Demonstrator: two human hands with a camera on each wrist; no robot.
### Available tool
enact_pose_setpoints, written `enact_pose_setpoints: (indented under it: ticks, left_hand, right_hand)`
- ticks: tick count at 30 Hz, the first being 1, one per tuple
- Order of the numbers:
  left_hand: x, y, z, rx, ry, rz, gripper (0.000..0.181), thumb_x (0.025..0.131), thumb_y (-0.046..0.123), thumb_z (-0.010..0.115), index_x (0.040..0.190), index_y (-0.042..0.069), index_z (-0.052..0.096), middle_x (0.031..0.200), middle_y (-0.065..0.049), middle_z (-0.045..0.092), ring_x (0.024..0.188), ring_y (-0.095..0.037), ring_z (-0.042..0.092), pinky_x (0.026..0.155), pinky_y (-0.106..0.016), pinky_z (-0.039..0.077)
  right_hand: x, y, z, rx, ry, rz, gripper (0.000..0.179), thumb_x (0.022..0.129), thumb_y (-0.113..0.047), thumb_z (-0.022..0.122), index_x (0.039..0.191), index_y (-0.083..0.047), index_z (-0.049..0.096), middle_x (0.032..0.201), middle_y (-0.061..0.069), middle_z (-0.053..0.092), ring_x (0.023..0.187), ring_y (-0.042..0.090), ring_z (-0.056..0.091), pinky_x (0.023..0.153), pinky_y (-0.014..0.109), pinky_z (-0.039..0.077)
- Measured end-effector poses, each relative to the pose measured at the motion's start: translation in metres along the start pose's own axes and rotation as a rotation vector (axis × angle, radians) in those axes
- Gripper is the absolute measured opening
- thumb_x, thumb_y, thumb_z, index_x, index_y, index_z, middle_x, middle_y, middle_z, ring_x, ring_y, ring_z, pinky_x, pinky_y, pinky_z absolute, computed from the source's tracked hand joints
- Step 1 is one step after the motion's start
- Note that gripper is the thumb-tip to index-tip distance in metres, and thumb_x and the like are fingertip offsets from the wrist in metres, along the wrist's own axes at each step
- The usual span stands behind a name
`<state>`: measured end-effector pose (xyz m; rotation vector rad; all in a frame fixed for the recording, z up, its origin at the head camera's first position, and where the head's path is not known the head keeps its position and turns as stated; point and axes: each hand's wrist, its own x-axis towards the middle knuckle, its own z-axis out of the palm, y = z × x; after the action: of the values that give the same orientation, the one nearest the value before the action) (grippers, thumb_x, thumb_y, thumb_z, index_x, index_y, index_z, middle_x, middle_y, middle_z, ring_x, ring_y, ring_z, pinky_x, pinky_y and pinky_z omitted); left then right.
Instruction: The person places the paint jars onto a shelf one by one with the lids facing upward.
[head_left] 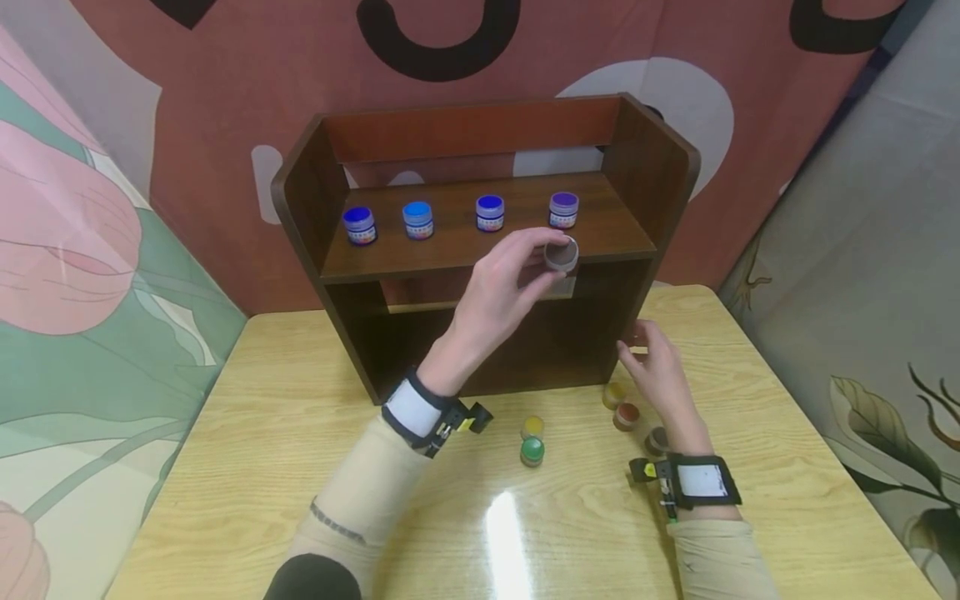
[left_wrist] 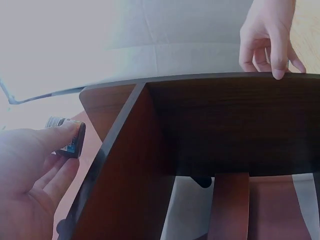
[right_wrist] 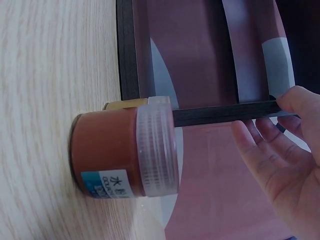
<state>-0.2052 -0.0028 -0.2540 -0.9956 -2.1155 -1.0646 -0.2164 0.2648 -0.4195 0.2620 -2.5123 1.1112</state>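
Observation:
In the head view my left hand (head_left: 498, 279) pinches a dark paint jar (head_left: 561, 254) between thumb and fingers, in front of the shelf board. The jar's label (left_wrist: 74, 145) shows in the left wrist view. My right hand (head_left: 660, 375) holds the front edge of the wooden shelf's right side panel (left_wrist: 235, 120), its thumb on one face and fingers on the other. On the upper board of the shelf (head_left: 450, 265) stand a dark blue jar (head_left: 360, 226), a light blue jar (head_left: 417, 221), another blue jar (head_left: 490, 213) and a purple jar (head_left: 563, 210).
On the table (head_left: 300, 467), a green jar (head_left: 532, 452) stands by a yellow jar (head_left: 533, 427). Near my right hand are an ochre jar (head_left: 613, 395), a red-brown jar (right_wrist: 107, 152) and a dark jar (head_left: 657, 441). Printed cloth (head_left: 225, 167) hangs behind the shelf.

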Motion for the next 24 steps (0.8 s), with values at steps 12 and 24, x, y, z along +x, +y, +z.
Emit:
enact_pose_setpoints:
  ticks: [12,24]
  left_hand:
    - [0.016,0.0,0.012,-0.021,-0.024,0.009,0.042,0.089,0.009,0.073,0.128,0.004,0.057,0.125,-0.011,0.065,0.114,-0.018,0.066,0.101,-0.014,0.049]
    - [0.032,0.003,0.025,0.01,-0.049,-0.019,0.037,0.09,0.009,0.072,0.124,0.003,0.057,0.121,-0.011,0.064,0.113,-0.017,0.066,0.097,-0.013,0.05]
  right_hand:
    - [0.0,0.001,0.001,0.004,0.011,0.0,0.03,0.096,-0.007,0.06,0.123,0.005,0.053,0.109,0.023,0.064,0.104,0.04,0.067,0.081,0.051,0.059]
    - [0.0,0.001,0.002,0.023,0.009,-0.001,0.03,0.096,-0.007,0.061,0.123,0.003,0.053,0.11,0.022,0.064,0.104,0.04,0.067,0.081,0.053,0.06]
